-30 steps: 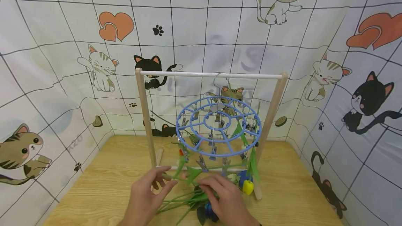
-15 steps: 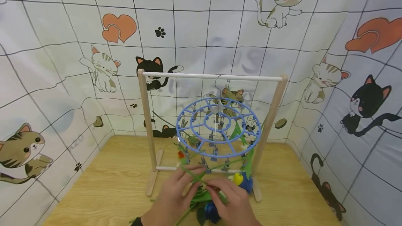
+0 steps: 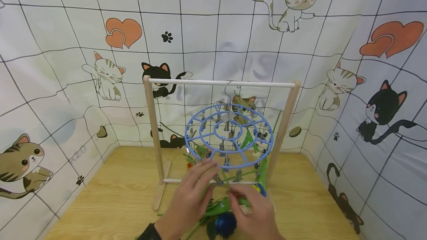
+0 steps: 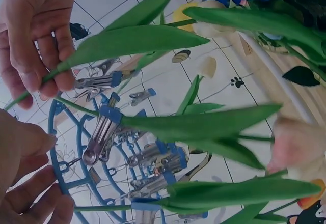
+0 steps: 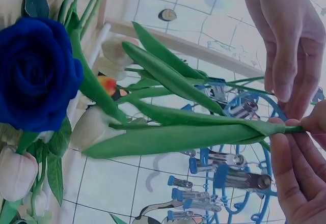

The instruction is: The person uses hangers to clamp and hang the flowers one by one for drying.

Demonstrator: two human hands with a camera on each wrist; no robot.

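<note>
My right hand [image 3: 253, 212] pinches the green stem of a white tulip [image 5: 94, 127] between thumb and fingers. Long green leaves run along that stem, and in the head view its upper end points toward a round blue clip hanger [image 3: 186, 136]. At the front rim of the hanger is my left hand [image 3: 191, 192], thumb and fingers spread apart on either side of the rim in the left wrist view. Several metal clips with blue tips [image 4: 104, 127] dangle there, some with tulips clipped by their stems. A pink-white tulip [image 4: 295, 145] hangs closest below the held one.
A wooden stand with a white top bar [image 3: 200, 82] carries the hanger by its hook. On the wooden table [image 3: 116, 180], a blue rose [image 3: 225, 224] and several green stems lie under my hands. Cat-patterned cloth [image 3: 207, 29] encloses the back and sides.
My left hand first came in to the stem beside my right hand, then rose forward to the hanger's front rim. The right hand keeps hold of the tulip, its stem now turned more upright.
</note>
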